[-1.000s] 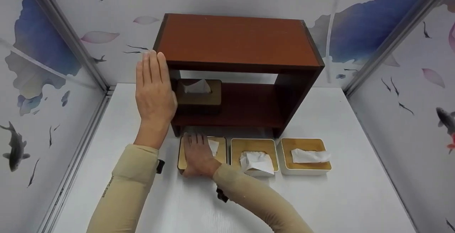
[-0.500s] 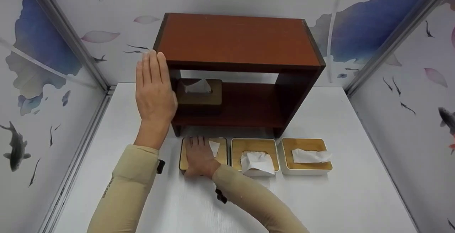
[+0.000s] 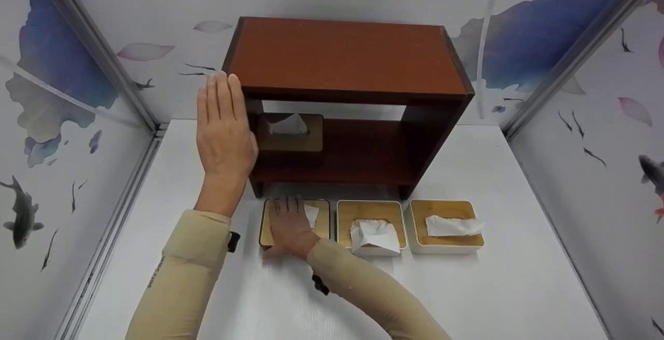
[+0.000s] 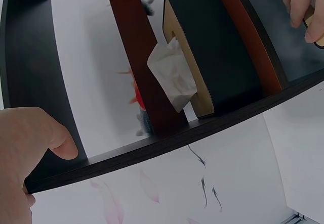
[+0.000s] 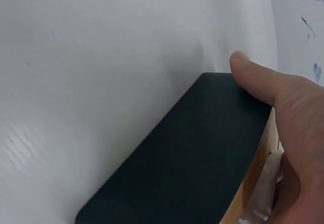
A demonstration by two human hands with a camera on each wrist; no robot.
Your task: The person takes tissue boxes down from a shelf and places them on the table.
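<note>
In the head view my left hand (image 3: 226,140) lies with straight fingers along the left side of a brown wooden shelf (image 3: 347,54). The left wrist view shows its thumb (image 4: 65,145) inside the side panel and a finger outside, so the panel is held between them. My right hand (image 3: 293,228) spans a black tissue box with a wooden top (image 3: 323,233) on the table, its fingers over the top. In the right wrist view the right thumb (image 5: 253,77) lies at the dark side (image 5: 187,153) of that box. A second dark tissue box (image 3: 298,143) stands at the shelf's left end.
Two white-rimmed tissue boxes, a middle one (image 3: 369,209) and a right one (image 3: 448,208), stand in a row beside the black one. The white table (image 3: 519,277) runs between patterned side walls (image 3: 586,122). The shelf's back is partly open.
The right thumb has shifted slightly outward and looks blurred. The left hand, the shelf and the boxes hold their places; the head view sways a little.
</note>
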